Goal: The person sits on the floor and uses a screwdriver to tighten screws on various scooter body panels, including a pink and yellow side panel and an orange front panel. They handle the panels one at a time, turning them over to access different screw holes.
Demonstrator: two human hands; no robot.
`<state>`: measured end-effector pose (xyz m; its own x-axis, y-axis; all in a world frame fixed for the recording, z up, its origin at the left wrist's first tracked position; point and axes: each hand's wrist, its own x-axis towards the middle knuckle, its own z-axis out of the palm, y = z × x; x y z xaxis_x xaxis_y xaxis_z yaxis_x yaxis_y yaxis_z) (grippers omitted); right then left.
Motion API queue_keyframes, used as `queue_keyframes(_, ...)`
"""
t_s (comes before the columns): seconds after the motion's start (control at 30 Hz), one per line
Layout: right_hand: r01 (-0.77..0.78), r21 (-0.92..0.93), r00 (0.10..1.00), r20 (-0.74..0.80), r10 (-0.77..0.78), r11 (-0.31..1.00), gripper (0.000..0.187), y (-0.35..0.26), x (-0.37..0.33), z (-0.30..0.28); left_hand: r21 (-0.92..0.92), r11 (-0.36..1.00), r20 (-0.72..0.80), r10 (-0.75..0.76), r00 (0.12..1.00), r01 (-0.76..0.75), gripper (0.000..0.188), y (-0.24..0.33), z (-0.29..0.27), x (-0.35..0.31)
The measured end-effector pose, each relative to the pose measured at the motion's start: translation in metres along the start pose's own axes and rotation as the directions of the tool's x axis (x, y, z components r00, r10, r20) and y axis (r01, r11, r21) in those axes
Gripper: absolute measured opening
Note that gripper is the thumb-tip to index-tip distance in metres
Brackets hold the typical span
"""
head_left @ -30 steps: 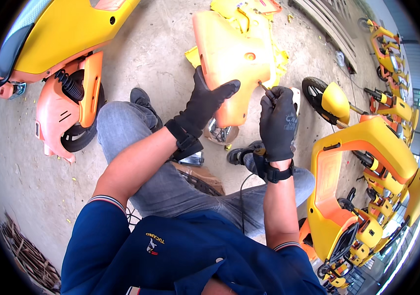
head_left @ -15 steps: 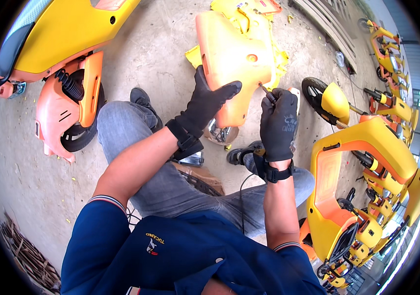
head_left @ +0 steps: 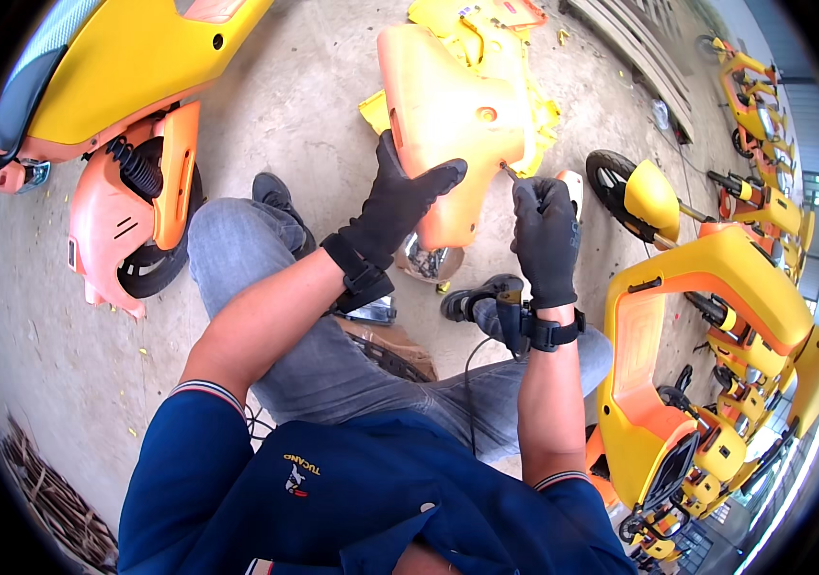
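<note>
An orange plastic scooter body panel [head_left: 448, 105] stands in front of me, above the floor between my feet. My gloved left hand [head_left: 400, 196] is closed on its near left edge, with the thumb lying across the face. My gloved right hand [head_left: 546, 235] is closed round a screwdriver [head_left: 508, 172]. Its thin dark shaft points up and left, and the tip meets the panel's right edge. The screwdriver's handle is hidden inside the fist. Beneath the panel's lower end sits a bowl [head_left: 432, 261] of small metal parts.
Yellow plastic parts [head_left: 486, 43] lie behind the panel. A yellow and orange scooter [head_left: 132, 72] stands at left; a yellow scooter frame [head_left: 706, 278] and a wheel [head_left: 611, 187] are at right. More scooters line the far right. Wooden slats [head_left: 630, 48] lie at the back.
My right hand has turned about the screwdriver and shifted slightly, with the wrist rolled. The panel and my left hand have moved a touch to the left.
</note>
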<state>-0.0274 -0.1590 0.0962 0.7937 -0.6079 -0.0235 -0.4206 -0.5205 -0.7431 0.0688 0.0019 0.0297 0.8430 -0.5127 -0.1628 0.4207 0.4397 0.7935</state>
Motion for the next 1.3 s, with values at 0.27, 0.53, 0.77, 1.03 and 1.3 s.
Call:
queue_keyframes(0.27,0.498,-0.218,0.836,-0.133,-0.532,0.839,0.011,0.004,0.0,0.003,0.01,1.0,-0.008,0.009,1.0,-0.009,0.078,-0.002,0.001,0.001)
queue_keyframes(0.53,0.434,-0.064,0.883,-0.168,-0.438,0.899,0.022,-0.001,-0.004,0.009,-0.036,0.999,0.005,0.001,1.0,0.0,0.076,0.003,0.005,-0.002)
queue_keyframes(0.77,0.103,-0.07,0.991,-0.08,-0.109,0.992,0.026,-0.01,0.0,0.005,-0.032,0.999,-0.029,-0.008,1.0,0.007,0.071,0.004,0.004,-0.002)
queue_keyframes(1.03,0.352,-0.009,0.933,-0.077,-0.351,0.936,0.022,0.003,-0.002,0.005,-0.036,0.999,-0.016,0.021,1.0,-0.021,0.06,0.006,0.007,-0.002)
queue_keyframes(1.3,0.488,-0.141,0.855,-0.123,-0.504,0.861,0.025,0.001,-0.004,0.01,-0.018,0.999,-0.025,0.028,0.999,-0.028,0.06,0.004,0.006,-0.001)
